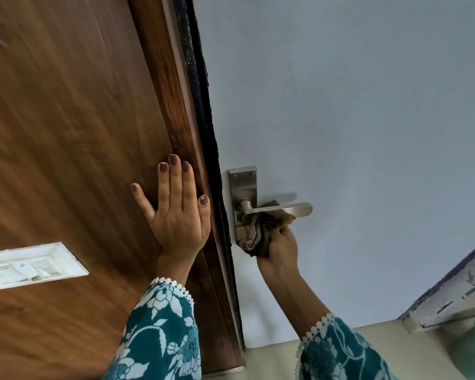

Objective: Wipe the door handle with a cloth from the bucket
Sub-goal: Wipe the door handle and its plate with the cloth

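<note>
Head view: the brushed-steel lever door handle (pixel 279 209) with its rectangular steel backplate (pixel 244 187) sits on the pale blue-grey door (pixel 354 105), just right of centre. The right hand (pixel 281 246) comes up from five o'clock, fingers closed round a bunched brown woven cloth (pixel 258 231), which is pressed against the underside of the lever and over the lower part of the backplate. The left hand (pixel 177 212), at nine o'clock of the handle, lies flat with fingers spread on the dark wood-grain panel (pixel 66 146), holding nothing. A white switch plate (pixel 30 266) is set into that panel at seven o'clock of the left hand. What may be the green bucket's edge shows at the far four o'clock corner; I cannot tell for sure.

Risks, as I judge them: upward pressure could turn the lever and unlatch the door. The cloth touches only the underside, so the top and tip may be missed. A loose fold might snag behind the lever's neck.
</note>
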`<state>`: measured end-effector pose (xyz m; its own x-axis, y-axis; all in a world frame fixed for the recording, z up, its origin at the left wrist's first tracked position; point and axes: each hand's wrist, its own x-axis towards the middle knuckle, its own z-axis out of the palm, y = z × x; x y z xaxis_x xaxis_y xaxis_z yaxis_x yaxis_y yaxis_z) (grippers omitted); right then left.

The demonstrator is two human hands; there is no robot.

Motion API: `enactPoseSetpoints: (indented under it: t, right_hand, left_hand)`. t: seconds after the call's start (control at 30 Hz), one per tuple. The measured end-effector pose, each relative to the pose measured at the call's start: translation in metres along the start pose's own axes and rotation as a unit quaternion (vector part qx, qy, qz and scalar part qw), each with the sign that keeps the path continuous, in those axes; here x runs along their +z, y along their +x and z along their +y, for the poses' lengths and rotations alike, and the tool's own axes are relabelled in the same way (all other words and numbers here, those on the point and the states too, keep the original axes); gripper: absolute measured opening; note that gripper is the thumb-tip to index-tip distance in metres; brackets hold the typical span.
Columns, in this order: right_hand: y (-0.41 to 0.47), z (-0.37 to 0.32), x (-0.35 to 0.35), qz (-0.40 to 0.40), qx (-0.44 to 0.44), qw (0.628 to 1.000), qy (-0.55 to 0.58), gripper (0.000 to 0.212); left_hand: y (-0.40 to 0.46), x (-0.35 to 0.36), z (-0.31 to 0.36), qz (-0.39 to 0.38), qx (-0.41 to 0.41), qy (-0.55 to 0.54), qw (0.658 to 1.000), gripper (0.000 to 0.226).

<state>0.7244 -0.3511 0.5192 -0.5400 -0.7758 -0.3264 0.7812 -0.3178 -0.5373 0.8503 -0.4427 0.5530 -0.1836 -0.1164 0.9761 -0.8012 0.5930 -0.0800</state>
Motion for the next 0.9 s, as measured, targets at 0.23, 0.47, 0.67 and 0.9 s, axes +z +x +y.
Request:
enactPoseSetpoints:
  t: [0.23, 0.47, 0.67, 0.9]
  right_hand:
    - [0.007, -0.036, -0.011, 0.045, 0.008, 0.998, -0.043, 0.029]
    - [0.006, -0.108, -0.033, 0.099, -0.277, 0.896, -0.334, 0.014]
    - [-0.026, -0.079, 0.006, -0.083, -0.519, 0.52, -0.673, 0.027]
    - [0.009, -0.009, -0.001, -0.074, -0.585, 0.334, -0.735, 0.039]
  left_hand:
    - [-0.001, 0.0, -0.002, -0.005, -0.003, 0.0, 1.0, 0.055]
    - [-0.001, 0.0, -0.002, -0.006, -0.003, 0.001, 1.0, 0.054]
    - [-0.001, 0.0, -0.001, 0.0, -0.001, 0.002, 1.0, 0.054]
    - [0.0, -0.001, -0.002, -0.004, -0.01, -0.002, 1.0, 0.054]
